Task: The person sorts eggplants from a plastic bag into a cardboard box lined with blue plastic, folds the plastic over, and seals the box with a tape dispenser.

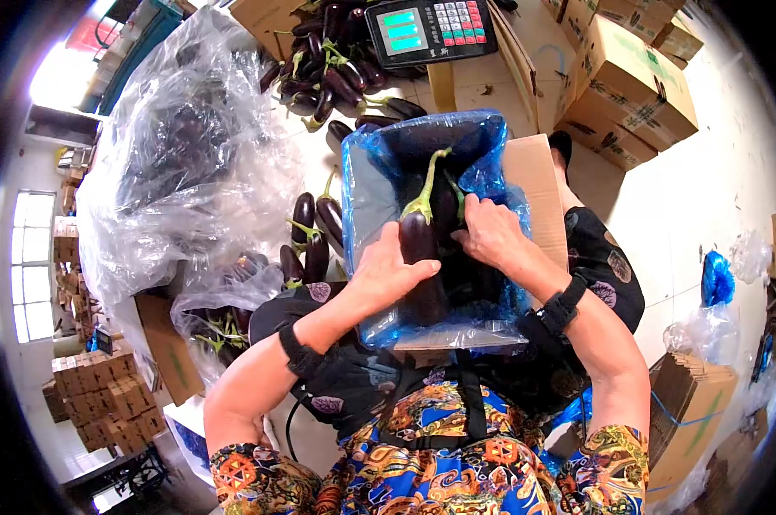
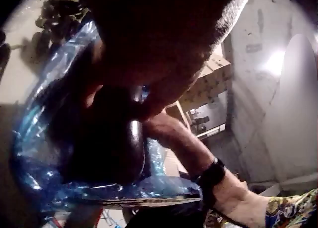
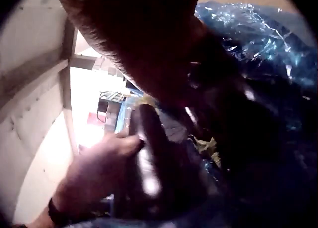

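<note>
My left hand (image 1: 383, 270) grips a large dark purple eggplant (image 1: 420, 245), thumb across its front, its green stem pointing up over the open box. The same eggplant (image 3: 149, 163) appears shiny in the right wrist view. Just to the right, the curled fingers of my right hand (image 1: 495, 236) hold a second eggplant (image 1: 444, 206) near its green cap. Both hands are inside the mouth of a cardboard box (image 1: 538, 193) lined with a blue plastic bag (image 1: 371, 184). Deep shadow hides much of the box's inside.
Eggplants (image 1: 340, 81) lie heaped on the floor beyond the box, below a digital scale display (image 1: 426, 33). Several more (image 1: 315, 249) lie at the left, beside a large clear plastic bag (image 1: 182, 163). Closed cartons (image 1: 632, 90) stand at the right, flattened cardboard (image 1: 693, 421) nearer.
</note>
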Tool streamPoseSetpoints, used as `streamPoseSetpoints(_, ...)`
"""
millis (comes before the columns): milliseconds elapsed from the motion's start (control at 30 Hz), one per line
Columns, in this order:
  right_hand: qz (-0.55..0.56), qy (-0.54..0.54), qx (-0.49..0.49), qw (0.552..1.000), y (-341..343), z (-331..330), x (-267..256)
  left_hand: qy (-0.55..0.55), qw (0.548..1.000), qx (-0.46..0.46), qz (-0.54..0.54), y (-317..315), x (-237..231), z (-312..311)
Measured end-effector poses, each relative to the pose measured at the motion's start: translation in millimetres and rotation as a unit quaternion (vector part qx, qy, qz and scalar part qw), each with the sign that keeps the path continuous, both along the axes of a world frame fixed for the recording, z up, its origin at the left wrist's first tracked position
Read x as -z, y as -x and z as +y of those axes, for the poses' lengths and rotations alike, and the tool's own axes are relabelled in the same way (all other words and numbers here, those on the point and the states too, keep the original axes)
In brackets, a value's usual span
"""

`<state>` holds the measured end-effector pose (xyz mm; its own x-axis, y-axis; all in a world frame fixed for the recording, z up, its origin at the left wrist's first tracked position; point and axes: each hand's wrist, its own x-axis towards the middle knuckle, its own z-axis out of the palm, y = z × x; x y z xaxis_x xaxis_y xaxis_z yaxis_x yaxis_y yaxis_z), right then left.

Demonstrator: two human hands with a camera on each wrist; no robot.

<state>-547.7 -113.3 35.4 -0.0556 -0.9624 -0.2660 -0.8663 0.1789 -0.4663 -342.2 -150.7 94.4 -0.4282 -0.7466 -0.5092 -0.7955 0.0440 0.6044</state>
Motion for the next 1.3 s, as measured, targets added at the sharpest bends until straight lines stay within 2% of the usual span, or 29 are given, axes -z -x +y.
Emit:
streamPoseSetpoints(33,0.003,-0.030,0.005,1.000,0.1,-4.7,-0.7,-0.007,1.000,-0.003,-0.001,2.9,6.6,-0.5)
streamPoseSetpoints(67,-0.015,0.002,0.008,1.000,4.3,-5.0,5.1,-0.014,1.000,-0.006,-0.001,5.3,13.8,-0.7)
streamPoseSetpoints(200,-0.091,-0.013,0.062,0.994,9.4,-10.3,-11.2,-0.026,1.000,-0.016,0.006,15.4,27.3,2.8)
streamPoseSetpoints(233,-0.073,-0.017,0.045,0.996,5.4,-9.4,-12.8,-0.021,1.000,-0.018,0.012,16.8,32.3,2.5)
streamPoseSetpoints(367,-0.044,-0.047,0.014,0.998,-2.9,0.2,-9.3,0.023,0.995,0.091,-0.029,16.6,58.7,12.0)
streamPoseSetpoints(400,-0.052,-0.049,0.015,0.997,-0.6,2.9,-6.3,0.077,0.987,0.139,-0.032,14.8,59.5,17.8)
streamPoseSetpoints(600,-0.072,-0.031,-0.003,0.997,0.2,13.2,-7.7,0.057,0.989,0.133,-0.001,15.8,60.3,13.7)
streamPoseSetpoints(700,-0.053,0.019,0.006,0.998,-3.4,17.5,10.9,0.039,0.989,0.141,0.002,16.7,59.9,11.2)
streamPoseSetpoints(833,-0.036,0.050,0.001,0.998,-4.0,24.5,6.0,0.036,0.988,0.151,0.002,14.3,55.0,9.6)
streamPoseSetpoints(867,-0.024,0.065,-0.003,0.998,-1.9,28.7,1.6,0.118,0.977,0.173,-0.037,12.2,60.1,10.6)
streamPoseSetpoints(933,0.013,0.075,0.020,0.997,0.0,30.4,-28.5,0.175,0.962,0.204,-0.038,14.1,32.3,-3.7)
streamPoseSetpoints(967,-0.003,0.118,0.023,0.993,6.7,28.7,-37.9,0.202,0.953,0.222,-0.039,12.5,16.1,-13.8)
streamPoseSetpoints(1033,-0.035,0.208,0.030,0.977,30.1,22.1,-50.8,0.338,0.925,0.118,0.128,1.8,-6.4,-37.5)
streamPoseSetpoints(1100,-0.083,0.265,0.079,0.957,49.4,4.4,-69.9,0.379,0.916,0.033,0.124,-4.1,-26.6,-70.7)
streamPoseSetpoints(1133,-0.091,0.251,0.122,0.956,55.8,-7.1,-77.9,0.405,0.908,0.015,0.110,-8.5,-24.7,-91.9)
streamPoseSetpoints(1167,-0.041,0.258,0.115,0.958,67.1,-18.0,-70.0,0.430,0.898,-0.004,0.095,-12.3,-18.3,-112.5)
streamPoseSetpoints(1267,-0.094,0.189,0.129,0.969,83.6,-45.6,-40.2,0.305,0.951,-0.042,0.039,-17.1,13.0,-153.8)
streamPoseSetpoints(1300,-0.112,0.157,0.131,0.972,85.0,-52.2,-35.9,0.273,0.959,-0.042,0.058,-16.4,20.3,-157.8)
